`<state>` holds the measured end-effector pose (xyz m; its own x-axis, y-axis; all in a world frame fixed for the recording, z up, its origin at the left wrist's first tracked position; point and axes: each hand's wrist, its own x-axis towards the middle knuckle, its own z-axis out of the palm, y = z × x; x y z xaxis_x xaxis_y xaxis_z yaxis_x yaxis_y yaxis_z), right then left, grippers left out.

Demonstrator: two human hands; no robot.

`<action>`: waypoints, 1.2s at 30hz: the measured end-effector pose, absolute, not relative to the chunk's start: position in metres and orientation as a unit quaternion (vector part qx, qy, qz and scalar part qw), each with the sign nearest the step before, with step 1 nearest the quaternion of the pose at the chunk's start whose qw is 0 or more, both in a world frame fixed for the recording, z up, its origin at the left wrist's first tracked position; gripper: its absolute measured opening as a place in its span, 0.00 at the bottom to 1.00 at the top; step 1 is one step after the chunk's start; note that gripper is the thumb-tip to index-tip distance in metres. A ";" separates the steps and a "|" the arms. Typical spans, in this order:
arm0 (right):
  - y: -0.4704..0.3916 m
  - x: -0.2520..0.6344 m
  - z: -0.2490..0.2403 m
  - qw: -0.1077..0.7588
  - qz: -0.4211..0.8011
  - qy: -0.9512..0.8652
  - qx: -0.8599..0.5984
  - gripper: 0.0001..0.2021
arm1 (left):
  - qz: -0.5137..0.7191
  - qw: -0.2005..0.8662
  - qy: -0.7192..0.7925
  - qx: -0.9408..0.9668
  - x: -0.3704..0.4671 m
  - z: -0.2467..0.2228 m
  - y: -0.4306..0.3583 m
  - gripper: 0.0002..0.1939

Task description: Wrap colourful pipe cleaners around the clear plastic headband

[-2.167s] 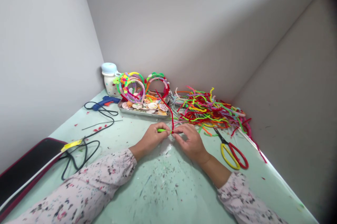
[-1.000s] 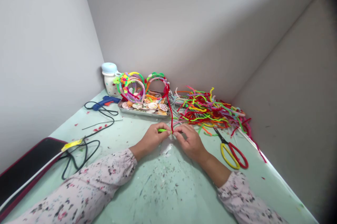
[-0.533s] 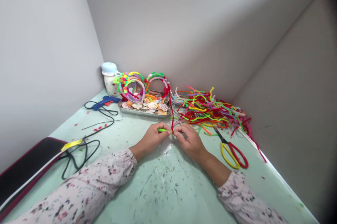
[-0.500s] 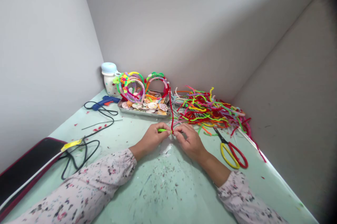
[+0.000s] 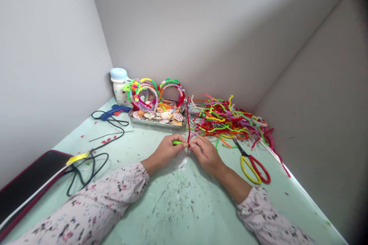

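My left hand (image 5: pixel 171 148) pinches a short bright green pipe cleaner (image 5: pixel 178 143) between thumb and fingers. A red pipe cleaner (image 5: pixel 188 120) rises upright from the spot where both sets of fingertips meet. Its lower end is pinched by my right hand (image 5: pixel 205 153), close against the end of the green one. How the two pieces join is too small to make out. Both hands are held near each other above the middle of the table.
Behind the hands a metal tray (image 5: pixel 156 123) holds shells and fuzzy headbands (image 5: pixel 148 99). A heap of pipe cleaners (image 5: pixel 230 118) lies to the right, with scissors (image 5: pixel 253 166) in front. A blue glue gun (image 5: pixel 115 111), its cord, a lidded jar (image 5: pixel 119 86) and a black pad (image 5: pixel 31 183) are left.
The red pipe cleaner's upright part has shifted slightly to the right and leans a little differently. Both hands stay nearly in place, still pinching.
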<state>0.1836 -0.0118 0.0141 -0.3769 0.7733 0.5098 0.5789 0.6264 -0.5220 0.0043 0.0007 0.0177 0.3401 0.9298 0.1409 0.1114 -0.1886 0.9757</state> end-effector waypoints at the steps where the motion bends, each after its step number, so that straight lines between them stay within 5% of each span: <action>1: -0.012 0.184 0.014 0.377 0.130 -0.820 -0.412 0.10 | 0.411 0.495 0.400 0.653 0.004 0.018 0.001 0.08; 36: -0.009 0.185 0.011 0.382 0.133 -0.824 -0.397 0.12 | 0.406 0.464 0.400 0.678 0.008 0.015 0.000 0.09</action>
<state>0.1850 -0.0086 0.0109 -0.3929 0.7557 0.5239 0.5516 0.6496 -0.5233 0.0076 -0.0005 0.0147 0.3499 0.9196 0.1785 0.1652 -0.2482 0.9545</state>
